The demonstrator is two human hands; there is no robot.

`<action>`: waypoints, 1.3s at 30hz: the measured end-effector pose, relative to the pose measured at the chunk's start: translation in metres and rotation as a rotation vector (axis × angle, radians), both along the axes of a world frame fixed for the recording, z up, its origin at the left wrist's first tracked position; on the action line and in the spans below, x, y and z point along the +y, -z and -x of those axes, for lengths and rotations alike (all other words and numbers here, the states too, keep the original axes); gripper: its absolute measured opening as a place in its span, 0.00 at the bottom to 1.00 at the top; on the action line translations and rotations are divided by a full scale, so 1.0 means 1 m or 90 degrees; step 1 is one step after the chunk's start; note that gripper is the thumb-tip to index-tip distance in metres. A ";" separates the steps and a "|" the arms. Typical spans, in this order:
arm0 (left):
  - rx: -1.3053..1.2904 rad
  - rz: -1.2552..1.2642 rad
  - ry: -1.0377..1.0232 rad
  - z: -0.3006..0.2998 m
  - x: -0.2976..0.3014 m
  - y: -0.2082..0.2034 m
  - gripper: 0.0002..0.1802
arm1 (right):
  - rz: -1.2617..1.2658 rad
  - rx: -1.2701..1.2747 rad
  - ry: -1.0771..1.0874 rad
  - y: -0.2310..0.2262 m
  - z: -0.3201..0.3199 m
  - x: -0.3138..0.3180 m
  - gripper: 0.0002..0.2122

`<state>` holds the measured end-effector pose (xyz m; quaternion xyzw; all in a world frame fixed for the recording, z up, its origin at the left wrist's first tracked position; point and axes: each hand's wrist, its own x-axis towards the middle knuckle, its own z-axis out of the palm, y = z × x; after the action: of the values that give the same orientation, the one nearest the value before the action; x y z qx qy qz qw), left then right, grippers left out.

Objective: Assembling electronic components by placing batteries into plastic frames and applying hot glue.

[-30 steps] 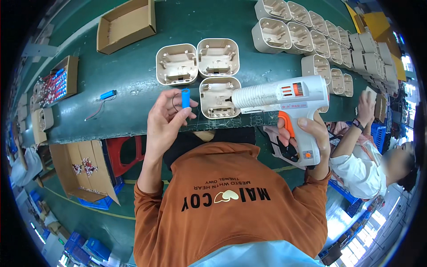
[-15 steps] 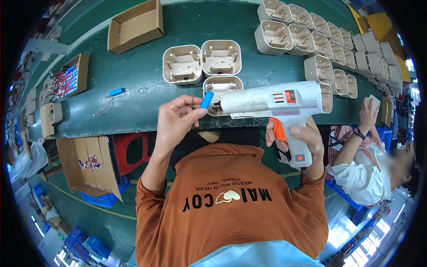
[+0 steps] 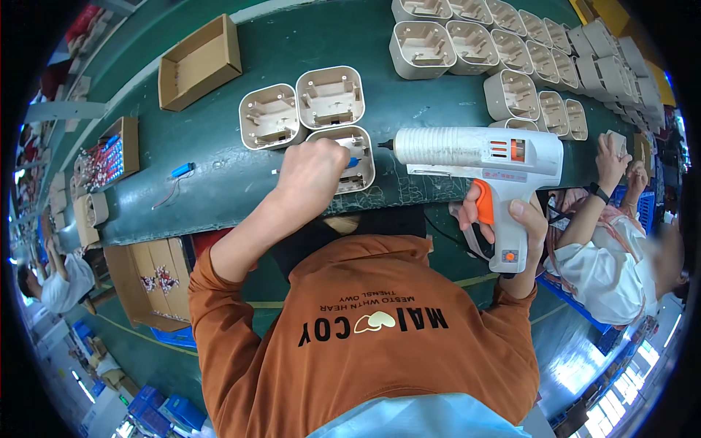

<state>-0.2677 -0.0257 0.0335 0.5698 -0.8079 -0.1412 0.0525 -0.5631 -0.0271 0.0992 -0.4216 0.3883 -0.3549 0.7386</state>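
Note:
My left hand [image 3: 312, 169] is closed over the nearest beige plastic housing [image 3: 363, 179], with its knuckles up. A blue cylindrical battery [image 3: 353, 162] pokes out past the fingers, inside that housing; the fingertips themselves are hidden. To the right, my right hand [image 3: 527, 223] grips the handle of a white hot glue gun [image 3: 478, 152] with an orange trigger. Its dark nozzle points left and sits just right of the housing, apart from it. Two more open beige housings [image 3: 270, 117] [image 3: 330, 97] stand touching behind the near one.
A second blue battery [image 3: 182, 171] with thin wires lies on the green table [image 3: 219, 208] at left. Cardboard boxes [image 3: 198, 67] [image 3: 131, 150] stand farther left, one filled with batteries. Rows of housings [image 3: 423, 51] fill the back right. A co-worker [image 3: 606, 248] sits at right.
My left hand has carried the blue battery from in front of the nozzle into the near housing. The glue gun has shifted right, away from the housing. The head view has turned slightly.

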 end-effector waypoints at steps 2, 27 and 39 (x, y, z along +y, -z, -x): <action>-0.048 0.000 0.028 0.007 -0.004 0.001 0.03 | 0.009 0.019 0.033 0.000 -0.003 0.001 0.29; 0.292 0.318 -0.078 -0.025 0.081 0.024 0.12 | -0.051 0.376 -0.445 -0.062 -0.104 -0.081 0.17; 0.360 0.329 -0.097 -0.027 0.087 0.039 0.16 | 0.272 0.730 -0.604 -0.063 -0.137 -0.060 0.22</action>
<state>-0.2404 0.0612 -0.0059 0.5345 -0.7260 -0.0804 0.4251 -0.4264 -0.0872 0.1621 -0.7941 0.4111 0.2056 0.3977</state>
